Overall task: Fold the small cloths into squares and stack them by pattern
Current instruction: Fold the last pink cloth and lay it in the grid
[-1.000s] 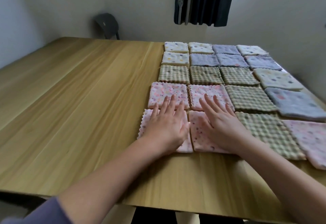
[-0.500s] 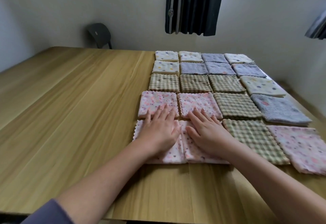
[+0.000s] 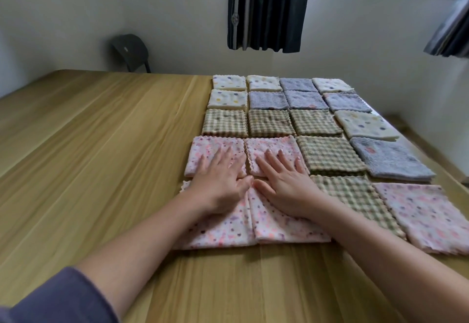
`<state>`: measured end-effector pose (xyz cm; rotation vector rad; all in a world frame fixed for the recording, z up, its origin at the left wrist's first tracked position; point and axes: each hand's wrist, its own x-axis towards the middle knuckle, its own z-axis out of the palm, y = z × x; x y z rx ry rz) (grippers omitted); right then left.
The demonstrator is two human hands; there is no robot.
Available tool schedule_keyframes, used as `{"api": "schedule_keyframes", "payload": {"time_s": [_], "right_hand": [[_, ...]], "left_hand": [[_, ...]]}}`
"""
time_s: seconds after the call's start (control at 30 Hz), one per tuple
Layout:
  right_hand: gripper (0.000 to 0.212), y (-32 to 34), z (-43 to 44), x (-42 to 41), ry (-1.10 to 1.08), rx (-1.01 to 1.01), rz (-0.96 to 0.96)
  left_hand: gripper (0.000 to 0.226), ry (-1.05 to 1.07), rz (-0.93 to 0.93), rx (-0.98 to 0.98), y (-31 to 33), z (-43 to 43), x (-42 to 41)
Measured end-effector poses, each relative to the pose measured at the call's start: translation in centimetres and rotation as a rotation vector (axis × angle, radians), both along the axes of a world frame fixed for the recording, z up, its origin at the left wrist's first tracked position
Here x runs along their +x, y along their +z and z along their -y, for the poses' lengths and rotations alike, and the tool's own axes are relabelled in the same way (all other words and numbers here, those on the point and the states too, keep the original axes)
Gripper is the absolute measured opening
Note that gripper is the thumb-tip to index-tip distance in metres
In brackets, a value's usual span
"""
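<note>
Folded small cloths lie in a grid on the right half of the wooden table (image 3: 96,160). My left hand (image 3: 218,183) lies flat, fingers spread, on a pink dotted cloth (image 3: 223,228) in the front row, its fingertips reaching onto the pink cloth behind (image 3: 203,152). My right hand (image 3: 284,183) lies flat the same way on the neighbouring pink cloth (image 3: 281,226), fingertips on the pink square behind it (image 3: 269,147). Both thumbs nearly touch. Green checked cloths (image 3: 269,123), grey cloths (image 3: 390,161) and cream dotted cloths (image 3: 228,99) fill the rows beyond.
Another pink cloth (image 3: 426,216) lies at the front right beside a checked one (image 3: 355,200). A dark chair (image 3: 130,52) stands behind the table's far edge. Dark curtains (image 3: 266,10) hang below a window on the back wall.
Both hands slid forward over the front pink cloths, fingertips now onto the row behind. The camera tilted up, showing more of the wall and window.
</note>
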<state>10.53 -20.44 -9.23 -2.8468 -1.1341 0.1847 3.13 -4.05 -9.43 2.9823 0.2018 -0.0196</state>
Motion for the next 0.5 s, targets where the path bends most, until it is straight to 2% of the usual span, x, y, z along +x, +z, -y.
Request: {"api": "schedule_keyframes", "payload": {"time_s": [0.2,0.3,0.5], "right_hand": [[0.087,-0.79,-0.13,0.38,0.003,0.022,0.041],[0.085,-0.89,0.05,0.30,-0.002,0.035,0.040],[0.077,-1.28,0.08,0.46,-0.003,0.055,0.072]], "left_hand": [[0.070,0.005,-0.006,0.053,-1.08,-0.08,-0.11],[0.082,-0.004,0.008,0.047,-0.94,0.13,-0.26],[0.077,0.000,0.049,0.044,-1.40,0.09,-0.25]]}}
